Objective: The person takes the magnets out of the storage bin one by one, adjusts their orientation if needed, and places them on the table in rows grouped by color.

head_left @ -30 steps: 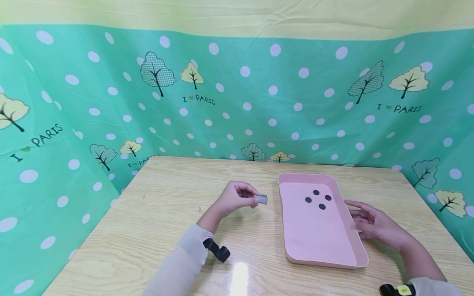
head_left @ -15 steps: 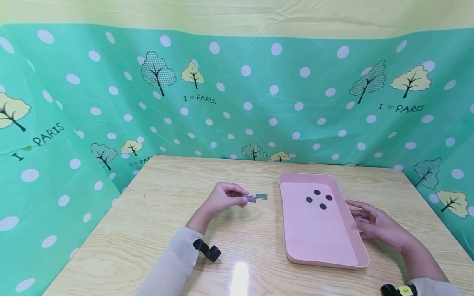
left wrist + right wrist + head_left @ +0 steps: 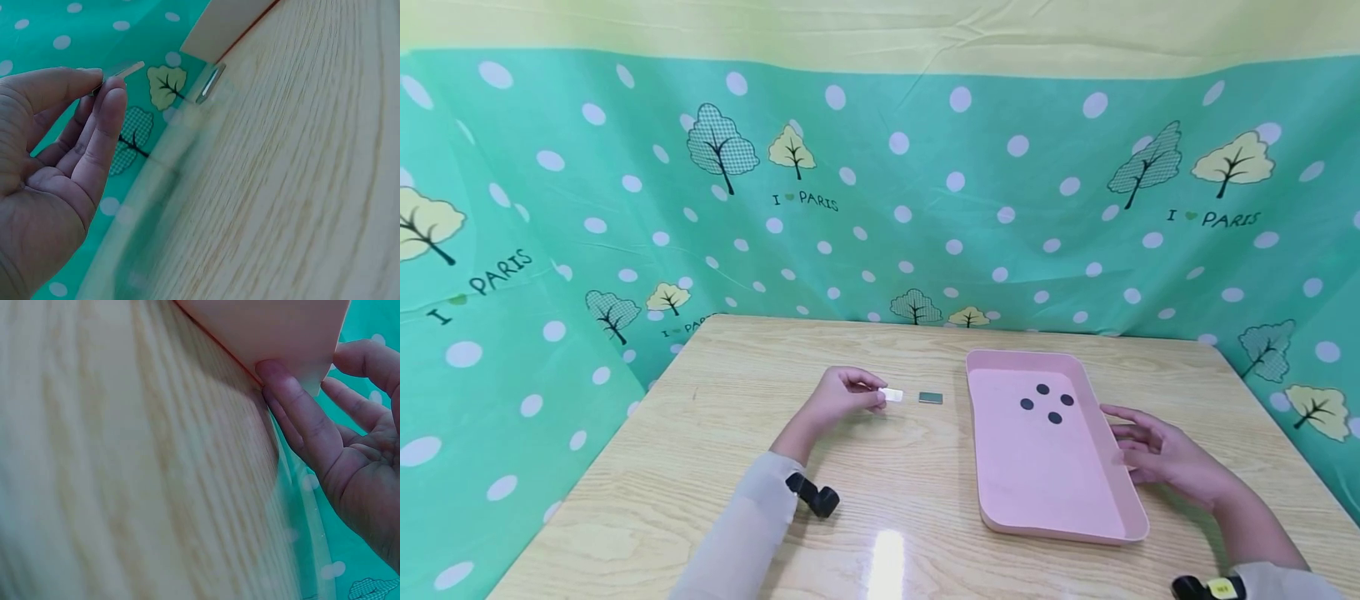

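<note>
Between thumb and fingertips, my left hand pinches a small flat silver rectangular piece, which catches the light. A second such piece, darker and greenish grey, lies on the table just to its right, apart from it. The left wrist view shows the pinched piece edge-on, as a thin sliver past the fingertips. My right hand rests against the right side of a pink tray, its fingers spread and touching the wall. In the right wrist view, fingertips lie on the tray's outside wall.
Several black discs sit inside the tray toward its far end. A light wooden table carries everything. Behind it hangs a green dotted curtain, which meets the table's far edge. Black cameras are strapped at both wrists.
My left hand has drawn back to the left with one silver piece. The other, overlapping it a second ago, is now left separate on the table. The right hand has stayed at the tray.
</note>
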{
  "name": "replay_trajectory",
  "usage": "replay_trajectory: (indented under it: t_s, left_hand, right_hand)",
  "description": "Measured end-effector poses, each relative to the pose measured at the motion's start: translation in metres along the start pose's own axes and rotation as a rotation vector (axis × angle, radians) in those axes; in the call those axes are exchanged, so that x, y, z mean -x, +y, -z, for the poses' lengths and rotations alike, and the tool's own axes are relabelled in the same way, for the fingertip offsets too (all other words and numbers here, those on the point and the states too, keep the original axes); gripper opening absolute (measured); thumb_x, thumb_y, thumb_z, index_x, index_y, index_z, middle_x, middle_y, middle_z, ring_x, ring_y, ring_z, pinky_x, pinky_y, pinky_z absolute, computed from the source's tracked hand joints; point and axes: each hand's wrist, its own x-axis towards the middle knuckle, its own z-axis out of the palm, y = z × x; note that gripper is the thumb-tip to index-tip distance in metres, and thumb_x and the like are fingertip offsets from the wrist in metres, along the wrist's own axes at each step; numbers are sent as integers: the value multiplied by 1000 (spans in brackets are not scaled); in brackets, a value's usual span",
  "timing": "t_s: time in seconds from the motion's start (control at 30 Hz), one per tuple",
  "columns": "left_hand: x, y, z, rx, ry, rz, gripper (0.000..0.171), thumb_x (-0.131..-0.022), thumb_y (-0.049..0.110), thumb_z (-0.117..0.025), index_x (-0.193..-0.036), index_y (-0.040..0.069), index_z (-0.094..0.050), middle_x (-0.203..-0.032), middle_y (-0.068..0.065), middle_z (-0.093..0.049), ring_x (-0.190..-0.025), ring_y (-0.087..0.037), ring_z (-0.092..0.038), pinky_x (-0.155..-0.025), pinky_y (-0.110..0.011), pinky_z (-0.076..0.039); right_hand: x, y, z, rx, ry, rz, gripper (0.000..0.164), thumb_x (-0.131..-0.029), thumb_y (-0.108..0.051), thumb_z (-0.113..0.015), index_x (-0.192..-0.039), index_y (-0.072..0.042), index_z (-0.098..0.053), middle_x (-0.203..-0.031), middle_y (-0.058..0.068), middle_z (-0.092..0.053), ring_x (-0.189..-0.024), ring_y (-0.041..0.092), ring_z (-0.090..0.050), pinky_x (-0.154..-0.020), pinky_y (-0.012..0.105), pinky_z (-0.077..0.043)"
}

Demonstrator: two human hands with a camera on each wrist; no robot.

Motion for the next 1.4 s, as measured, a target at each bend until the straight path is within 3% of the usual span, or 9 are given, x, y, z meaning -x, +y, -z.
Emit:
replay_trajectory:
  t_s: [0.3, 0.5, 0.67, 0.87, 1.1, 1.4]
  left_hand:
    - [-12, -16, 11, -3, 49, 129, 22, -81, -7, -72, -103, -9, -70, -87, -14, -69, -73, -22, -71, -73, -36, -59]
    - [-17, -20, 16, -21, 49, 144, 20, -83, -7, -71, -103, -10, -69, -86, -15, -69, -73, -23, -71, -74, -36, -59]
    - [-19, -23, 19, -62, 40, 141, 21, -82, -6, -72, -103, -9, -70, -86, -15, -70, -74, -23, -71, -72, -35, -59]
    - [-19, -23, 22, -239, 61, 107, 22, -74, -4, -79, -96, -1, -74, -80, -9, -67, -70, -17, -66, -66, -31, -58]
    - [-18, -18, 24, -444, 97, 40, 20, -73, -2, -81, -92, 4, -76, -78, -4, -68, -69, -15, -63, -63, -27, -55]
    - [-20, -19, 27, -568, 124, 23, 19, -73, 1, -83, -91, 6, -77, -77, 0, -67, -70, -13, -60, -64, -25, -52]
  right_hand:
    - [-1, -2, -1, 19, 19, -35, 60, -98, -4, -53, -152, -12, -29, -124, -6, -59, -106, 16, -64, -80, 46, -57]
    - [-1, -3, -1, 27, 22, -36, 60, -99, -4, -53, -153, -10, -27, -125, -4, -59, -106, 16, -64, -80, 45, -57]
    - [-1, -2, -1, 10, 0, -16, 58, -99, -3, -51, -152, -17, -31, -125, -5, -58, -106, 17, -64, -79, 45, -57]
    - [-1, -1, 0, 3, -5, -7, 58, -99, -2, -50, -151, -21, -33, -126, -3, -58, -106, 17, -64, -79, 45, -57]
    - [-1, -2, 0, 7, 11, -28, 58, -99, -3, -52, -151, -19, -33, -125, -2, -58, -106, 17, -64, -79, 46, -57]
    - [0, -1, 0, -9, -16, -1, 58, -99, -1, -50, -151, -22, -34, -126, -2, -58, -107, 18, -64, -79, 46, -57]
